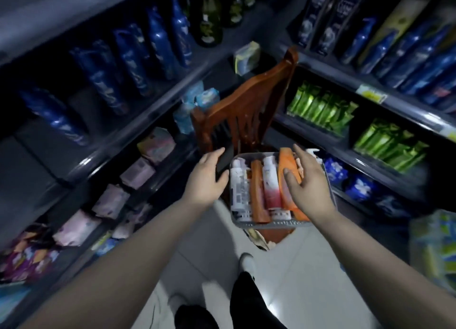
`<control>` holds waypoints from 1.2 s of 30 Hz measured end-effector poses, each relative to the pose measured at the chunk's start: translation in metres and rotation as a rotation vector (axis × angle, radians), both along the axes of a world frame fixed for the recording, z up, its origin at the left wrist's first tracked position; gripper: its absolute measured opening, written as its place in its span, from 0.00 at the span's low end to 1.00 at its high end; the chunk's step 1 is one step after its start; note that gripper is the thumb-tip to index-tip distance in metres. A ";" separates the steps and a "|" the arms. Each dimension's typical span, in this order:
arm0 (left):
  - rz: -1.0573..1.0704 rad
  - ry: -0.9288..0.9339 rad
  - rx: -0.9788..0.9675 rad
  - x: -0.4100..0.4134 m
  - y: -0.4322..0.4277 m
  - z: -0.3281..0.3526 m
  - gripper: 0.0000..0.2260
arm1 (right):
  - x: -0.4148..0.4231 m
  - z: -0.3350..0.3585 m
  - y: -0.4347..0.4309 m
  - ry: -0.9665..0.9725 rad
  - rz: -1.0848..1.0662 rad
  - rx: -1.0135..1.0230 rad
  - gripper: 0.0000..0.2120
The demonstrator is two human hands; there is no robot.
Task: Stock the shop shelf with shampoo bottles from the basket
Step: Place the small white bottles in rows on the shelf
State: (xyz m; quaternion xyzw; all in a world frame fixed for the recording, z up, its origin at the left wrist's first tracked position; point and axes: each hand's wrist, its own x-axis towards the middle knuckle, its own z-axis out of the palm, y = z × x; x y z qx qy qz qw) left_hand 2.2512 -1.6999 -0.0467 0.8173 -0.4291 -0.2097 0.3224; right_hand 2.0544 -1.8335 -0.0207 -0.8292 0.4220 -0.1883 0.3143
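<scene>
The basket (281, 223), a grey plastic tray with a perforated wall, rests on the seat of a brown wooden chair (249, 99) standing in the corner where two runs of dark shelving meet. Inside the basket, shampoo bottles lie side by side on their sides: a white bottle (238, 185) against the basket's left wall, an orange bottle (257, 193) next to it, a white-and-pink bottle (271, 183) at the basket's middle, and a large orange bottle (287, 173) toward its right. The right hand (306, 183) is over the right half of the basket, its grip spread wide, thumb laid on the large orange bottle and fingers reaching past it; it does not enclose the bottle. The left hand (206, 178) is just outside the basket's left wall, its grip closed around a dark flat object (225, 159) whose nature cannot be told; whether it touches the basket cannot be told. On the shelf (138, 131) left of the basket stand blue bottles (158, 40), with pastel packets on the levels below. Right of the basket, shelves carry further blue bottles and green sachets (320, 106). Below the basket, a white tiled floor (308, 279) is visible.
</scene>
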 end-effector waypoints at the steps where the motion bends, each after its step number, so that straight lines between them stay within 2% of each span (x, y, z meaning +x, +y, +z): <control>1: 0.005 0.030 0.019 -0.005 -0.007 -0.011 0.25 | -0.005 -0.009 -0.005 0.014 -0.007 0.004 0.26; 7: 0.016 0.138 0.180 -0.023 -0.043 -0.080 0.24 | -0.023 -0.075 -0.035 0.148 -0.021 0.129 0.25; 12: 0.076 0.181 0.310 -0.024 -0.052 -0.132 0.25 | -0.013 -0.120 -0.040 0.282 0.069 0.186 0.28; 16: 0.141 0.239 0.346 -0.029 -0.059 -0.164 0.21 | 0.014 -0.152 -0.049 0.407 0.169 0.044 0.29; 19: 0.230 0.246 0.344 -0.032 -0.065 -0.180 0.24 | 0.037 -0.168 -0.062 0.547 0.173 -0.099 0.32; 22: 0.316 0.224 0.353 -0.032 -0.072 -0.185 0.27 | 0.054 -0.176 -0.069 0.670 0.161 -0.128 0.33; 25: 0.363 0.226 0.462 -0.031 -0.077 -0.186 0.24 | 0.063 -0.182 -0.071 0.746 0.153 -0.122 0.37; 30: 0.468 0.338 0.406 -0.028 -0.076 -0.174 0.18 | 0.071 -0.177 -0.074 0.760 0.105 -0.050 0.40; 36: 0.501 0.749 0.118 -0.029 -0.054 -0.139 0.14 | 0.068 -0.169 -0.058 0.515 0.029 0.189 0.42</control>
